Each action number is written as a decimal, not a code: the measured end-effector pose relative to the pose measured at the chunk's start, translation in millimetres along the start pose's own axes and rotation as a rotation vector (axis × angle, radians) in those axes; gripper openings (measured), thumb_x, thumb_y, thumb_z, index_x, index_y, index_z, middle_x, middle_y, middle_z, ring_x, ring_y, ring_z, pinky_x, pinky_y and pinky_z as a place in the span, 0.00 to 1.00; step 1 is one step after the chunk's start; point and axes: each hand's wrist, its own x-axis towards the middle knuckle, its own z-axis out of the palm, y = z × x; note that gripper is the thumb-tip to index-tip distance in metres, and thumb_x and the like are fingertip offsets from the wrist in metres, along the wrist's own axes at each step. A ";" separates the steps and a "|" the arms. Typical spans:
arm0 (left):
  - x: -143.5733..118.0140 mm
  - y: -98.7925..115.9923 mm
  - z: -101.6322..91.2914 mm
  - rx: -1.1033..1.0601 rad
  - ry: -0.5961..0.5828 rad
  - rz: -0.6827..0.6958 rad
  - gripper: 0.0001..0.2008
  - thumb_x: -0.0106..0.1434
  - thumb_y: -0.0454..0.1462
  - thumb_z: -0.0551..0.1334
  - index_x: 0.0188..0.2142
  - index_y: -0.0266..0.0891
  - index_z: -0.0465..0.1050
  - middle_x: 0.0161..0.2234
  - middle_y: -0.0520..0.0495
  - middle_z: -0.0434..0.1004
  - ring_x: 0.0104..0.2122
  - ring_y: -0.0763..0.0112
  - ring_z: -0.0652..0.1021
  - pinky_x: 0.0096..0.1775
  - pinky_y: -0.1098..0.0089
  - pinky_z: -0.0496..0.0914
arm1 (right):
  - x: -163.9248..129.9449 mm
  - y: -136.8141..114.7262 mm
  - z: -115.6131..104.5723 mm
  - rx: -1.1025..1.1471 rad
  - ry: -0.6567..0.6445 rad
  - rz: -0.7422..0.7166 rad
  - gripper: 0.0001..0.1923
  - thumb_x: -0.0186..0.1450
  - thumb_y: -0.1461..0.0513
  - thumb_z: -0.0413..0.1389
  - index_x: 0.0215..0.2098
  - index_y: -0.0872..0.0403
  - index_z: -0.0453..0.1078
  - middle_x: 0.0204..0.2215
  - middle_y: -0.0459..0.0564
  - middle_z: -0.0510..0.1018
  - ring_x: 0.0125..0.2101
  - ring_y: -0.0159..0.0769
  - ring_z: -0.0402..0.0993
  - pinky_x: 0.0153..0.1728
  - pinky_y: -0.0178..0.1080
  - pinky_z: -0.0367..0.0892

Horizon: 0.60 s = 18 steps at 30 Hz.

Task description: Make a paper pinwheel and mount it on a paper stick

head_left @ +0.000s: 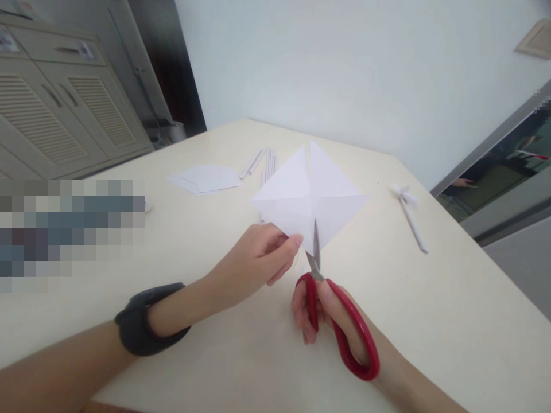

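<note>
Between the thumb and fingers of my left hand (269,255) is the lower left edge of a white paper square (293,186), held up in a diamond pose. Crease lines cross the paper, and a slit runs inward from its top corner. My right hand (329,310) grips red-handled scissors (357,332), with thumb and fingers through the loops. The scissor blades are parted around the paper's bottom corner, one blade lying in front of the sheet. A black band sits on my left wrist.
White paper sheets (209,179) lie in a loose pile at the left. Several rolled paper sticks (269,160) rest behind the held square, partly hidden by it. To the right lies a paper pinwheel (413,221) on a rolled stick. A wall borders the table's (193,361) far edge.
</note>
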 end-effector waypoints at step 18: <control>-1.3 -1.0 -0.3 -0.028 -0.026 -0.030 0.27 0.67 0.43 0.47 0.12 0.37 0.55 0.12 0.55 0.56 0.16 0.79 0.61 0.25 0.75 0.59 | -1.7 -0.9 1.0 -0.009 0.024 0.002 0.27 0.62 0.41 0.43 0.25 0.54 0.62 0.20 0.45 0.66 0.17 0.26 0.60 0.22 0.34 0.59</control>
